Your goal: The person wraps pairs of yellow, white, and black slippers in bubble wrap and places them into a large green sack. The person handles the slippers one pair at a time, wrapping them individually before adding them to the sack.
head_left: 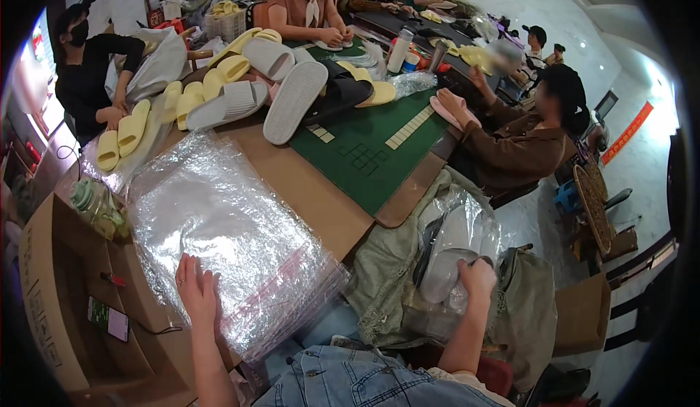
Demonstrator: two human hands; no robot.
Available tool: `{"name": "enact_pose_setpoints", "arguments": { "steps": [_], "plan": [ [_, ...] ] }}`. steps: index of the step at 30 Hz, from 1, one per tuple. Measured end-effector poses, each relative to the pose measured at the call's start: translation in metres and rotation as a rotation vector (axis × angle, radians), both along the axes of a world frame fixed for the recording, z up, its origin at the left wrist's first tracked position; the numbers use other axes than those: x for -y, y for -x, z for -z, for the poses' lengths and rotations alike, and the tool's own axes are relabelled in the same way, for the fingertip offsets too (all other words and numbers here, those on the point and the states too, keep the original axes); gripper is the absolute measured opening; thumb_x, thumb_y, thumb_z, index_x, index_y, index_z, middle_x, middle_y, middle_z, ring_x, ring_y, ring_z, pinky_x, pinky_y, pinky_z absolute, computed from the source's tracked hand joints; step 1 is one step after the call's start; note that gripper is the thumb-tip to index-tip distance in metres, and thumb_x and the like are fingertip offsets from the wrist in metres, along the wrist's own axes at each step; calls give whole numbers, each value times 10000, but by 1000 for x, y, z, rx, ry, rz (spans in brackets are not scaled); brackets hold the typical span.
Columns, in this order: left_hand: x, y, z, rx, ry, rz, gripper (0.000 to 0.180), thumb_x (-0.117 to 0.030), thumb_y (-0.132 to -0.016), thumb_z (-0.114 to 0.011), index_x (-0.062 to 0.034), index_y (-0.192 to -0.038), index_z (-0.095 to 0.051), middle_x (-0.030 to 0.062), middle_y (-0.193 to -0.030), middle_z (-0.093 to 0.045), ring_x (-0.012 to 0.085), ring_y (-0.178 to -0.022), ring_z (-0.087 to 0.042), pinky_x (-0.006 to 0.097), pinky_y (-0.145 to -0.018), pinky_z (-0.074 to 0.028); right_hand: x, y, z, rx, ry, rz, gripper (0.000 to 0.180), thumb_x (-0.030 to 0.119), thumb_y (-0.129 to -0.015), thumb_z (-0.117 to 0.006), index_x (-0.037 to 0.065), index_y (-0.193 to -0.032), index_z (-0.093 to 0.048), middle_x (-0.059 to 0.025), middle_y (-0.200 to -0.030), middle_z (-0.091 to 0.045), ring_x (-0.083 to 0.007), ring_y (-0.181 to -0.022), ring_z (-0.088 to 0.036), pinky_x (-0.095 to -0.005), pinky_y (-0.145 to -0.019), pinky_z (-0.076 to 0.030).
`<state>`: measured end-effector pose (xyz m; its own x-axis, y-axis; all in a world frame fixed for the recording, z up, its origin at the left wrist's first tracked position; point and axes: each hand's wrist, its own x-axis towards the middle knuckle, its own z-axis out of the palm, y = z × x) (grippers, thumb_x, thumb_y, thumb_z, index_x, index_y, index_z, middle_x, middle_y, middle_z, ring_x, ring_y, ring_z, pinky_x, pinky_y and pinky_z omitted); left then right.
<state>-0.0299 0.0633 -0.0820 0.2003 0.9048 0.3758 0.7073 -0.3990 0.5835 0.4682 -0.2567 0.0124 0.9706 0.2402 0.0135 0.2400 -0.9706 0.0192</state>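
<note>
My left hand (195, 290) lies with fingers stretched out on the left edge of a stack of clear plastic bags (211, 210). Pinkish closure strips run along the stack's near right side. Off to the right, my right hand (477, 279) is closed on a clear bag with a pair of pale grey slippers (446, 261) inside. That bagged pair rests on an open green woven sack (383, 283), among other clear-bagged footwear partly hidden beneath it. My fingertips there are partly hidden.
Loose yellow, grey and black slippers (295, 101) pile up beyond the bags. A green mat (364, 163) covers the table ahead. At left stand an open cardboard box (55, 261), a phone (109, 319) and a jar (95, 206). Several people sit around, one holding a pink slipper (452, 111).
</note>
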Motion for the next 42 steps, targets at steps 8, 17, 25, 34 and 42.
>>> {"name": "enact_pose_setpoints", "arguments": {
  "steps": [8, 17, 25, 34, 42],
  "plan": [
    [2, -4, -2, 21, 30, 0, 436, -173, -908, -612, -12, -1310, -560, 204, -1449, -481, 381, -1340, -425, 461, -1135, -315, 0, 10, -33, 75, 43, -29, 491, 525, -744, -759, 38, -806, -764, -187, -835, -728, -363, -834, -713, -449, -780, -548],
    [-1, 1, 5, -42, -24, -5, 439, -179, -901, -629, -15, -1304, -565, 196, -1451, -483, 380, -1331, -431, 471, -1126, -327, -31, 29, -61, 139, -339, -195, 417, 469, -791, -730, 71, -918, -727, -129, -789, -717, -340, -807, -696, -460, -763, -515],
    [2, -6, -7, -7, -13, 4, 426, -174, -898, -636, -15, -1288, -574, 196, -1446, -489, 385, -1323, -434, 472, -1114, -335, -45, 12, -17, -21, -207, -284, 487, 489, -763, -764, 73, -1015, -743, -136, -801, -722, -344, -827, -702, -449, -776, -525],
    [0, -4, -3, -41, 0, 29, 440, -160, -903, -635, -3, -1308, -563, 207, -1466, -459, 383, -1346, -408, 472, -1125, -327, -43, 7, -30, -146, -247, -360, 440, 420, -766, -780, 77, -1037, -733, -111, -803, -708, -314, -814, -691, -434, -739, -522],
    [3, -3, -5, -163, -65, -4, 584, -235, -857, -699, 14, -1355, -525, 295, -1464, -411, 480, -1335, -387, 542, -1122, -319, -105, 14, -77, -56, -273, -716, 358, 329, -792, -769, 62, -1022, -709, -111, -894, -682, -303, -835, -666, -431, -717, -505]
  ]
}}
